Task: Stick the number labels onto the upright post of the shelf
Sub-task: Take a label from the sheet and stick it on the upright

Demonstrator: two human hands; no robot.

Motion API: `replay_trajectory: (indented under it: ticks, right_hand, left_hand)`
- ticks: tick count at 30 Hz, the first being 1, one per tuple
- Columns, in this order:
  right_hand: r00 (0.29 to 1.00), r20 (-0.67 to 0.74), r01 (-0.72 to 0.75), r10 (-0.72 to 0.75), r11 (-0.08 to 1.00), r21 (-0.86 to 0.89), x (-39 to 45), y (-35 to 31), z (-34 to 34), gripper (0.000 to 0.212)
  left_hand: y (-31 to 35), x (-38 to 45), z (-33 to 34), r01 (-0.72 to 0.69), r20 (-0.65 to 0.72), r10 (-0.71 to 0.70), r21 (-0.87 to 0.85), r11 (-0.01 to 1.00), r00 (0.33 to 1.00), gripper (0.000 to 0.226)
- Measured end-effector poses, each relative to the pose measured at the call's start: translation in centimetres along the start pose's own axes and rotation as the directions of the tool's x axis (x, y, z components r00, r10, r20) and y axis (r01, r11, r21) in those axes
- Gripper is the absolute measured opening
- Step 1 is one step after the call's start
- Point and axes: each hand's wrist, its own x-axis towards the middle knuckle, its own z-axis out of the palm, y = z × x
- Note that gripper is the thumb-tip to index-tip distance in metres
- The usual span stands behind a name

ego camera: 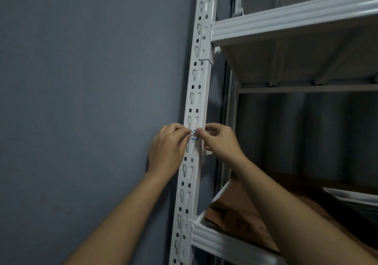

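A white perforated upright post (195,93) of a metal shelf runs from top to bottom in the middle of the view. A small white number label (194,136) with a blue edge and dark writing lies against the post at mid height. My left hand (167,148) pinches the label's left side with curled fingers. My right hand (219,139) pinches its right side, fingertips touching the post. Most of the label is hidden by the fingertips.
A grey wall (92,101) fills the left. White shelf beams (286,21) join the post above and below (223,242). Brown cardboard (239,209) lies on the lower shelf. A white piece of backing paper (207,152) shows under my right hand.
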Motion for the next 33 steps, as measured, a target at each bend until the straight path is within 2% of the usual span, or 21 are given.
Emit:
replay_trajectory:
  ticks: [5,10,12,14,16,18,21,26,33]
  right_hand:
    - [1.000,0.002,0.002,-0.002,1.000,-0.015,0.4,0.4,0.2,0.020]
    - [0.994,0.096,-0.072,0.054,0.979,0.190,0.2,0.5,0.1,0.018]
    - [0.996,0.085,-0.049,0.033,0.981,0.190,0.1,0.7,0.2,0.019]
    - [0.998,0.069,-0.021,0.009,0.985,0.173,0.3,1.1,0.4,0.021]
    - [0.999,0.054,-0.006,-0.002,0.989,0.145,0.5,1.5,0.7,0.033]
    - [1.000,0.027,0.003,-0.005,0.994,0.106,0.7,1.9,1.0,0.046]
    - [1.000,0.002,0.008,-0.008,0.998,0.063,1.1,2.2,1.3,0.042]
    - [1.000,-0.012,0.002,-0.001,0.999,0.053,1.1,2.4,1.5,0.044]
    - [1.000,-0.002,0.000,0.000,0.999,0.054,1.1,2.5,1.4,0.051]
  left_hand:
    - [-0.1,-0.4,0.7,-0.044,-0.071,0.047,0.054,0.998,0.996,0.011]
    - [-0.1,0.0,1.1,-0.080,-0.123,0.091,0.087,0.993,0.988,0.009]
    - [-0.3,0.1,1.0,-0.173,-0.126,0.194,0.165,0.971,0.973,0.010]
    - [-0.6,0.3,1.0,-0.306,-0.094,0.354,0.332,0.892,0.930,0.003]
    - [-0.9,0.6,1.0,-0.378,-0.046,0.444,0.448,0.810,0.895,0.008]
    - [-0.9,1.0,1.0,-0.387,-0.026,0.456,0.486,0.783,0.890,0.011]
    - [-0.6,1.5,0.8,-0.396,-0.011,0.467,0.513,0.761,0.884,0.014]
    - [-0.5,2.2,0.5,-0.441,0.048,0.520,0.599,0.668,0.853,0.021]
    - [-1.1,2.4,0.7,-0.473,0.014,0.554,0.539,0.697,0.833,0.015]
